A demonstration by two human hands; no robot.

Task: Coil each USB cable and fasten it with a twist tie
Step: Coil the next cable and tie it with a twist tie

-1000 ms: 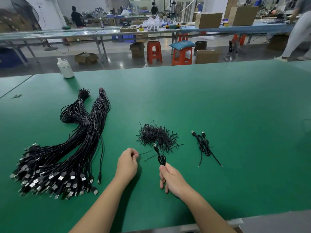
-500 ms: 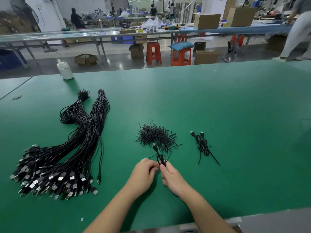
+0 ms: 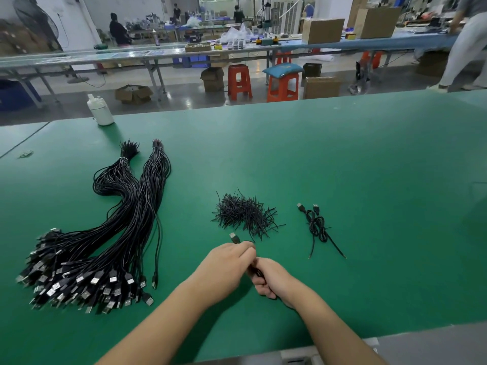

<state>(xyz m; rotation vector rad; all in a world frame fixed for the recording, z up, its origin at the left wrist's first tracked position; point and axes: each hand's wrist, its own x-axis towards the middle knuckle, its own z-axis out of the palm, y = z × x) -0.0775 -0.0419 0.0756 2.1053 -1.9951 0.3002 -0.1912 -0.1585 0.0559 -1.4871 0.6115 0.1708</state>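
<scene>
My right hand (image 3: 272, 279) grips a coiled black USB cable (image 3: 234, 238) low over the green table; only its plug shows past my fingers. My left hand (image 3: 226, 270) lies over the coil and pinches at it, touching the right hand. What the left fingers pinch is hidden. Just beyond lies a heap of black twist ties (image 3: 243, 213). To the right sit two tied coiled cables (image 3: 317, 225). A large bundle of loose USB cables (image 3: 105, 238) spreads across the left of the table.
A white plastic bottle (image 3: 100, 110) stands at the far left edge of the green table (image 3: 369, 167). Beyond it are orange stools (image 3: 238, 81), cardboard boxes and long benches with people working. The near table edge runs just under my forearms.
My left hand came in from the left and closed over the coil in my right hand. The coil sank behind the fingers, leaving only its plug showing.
</scene>
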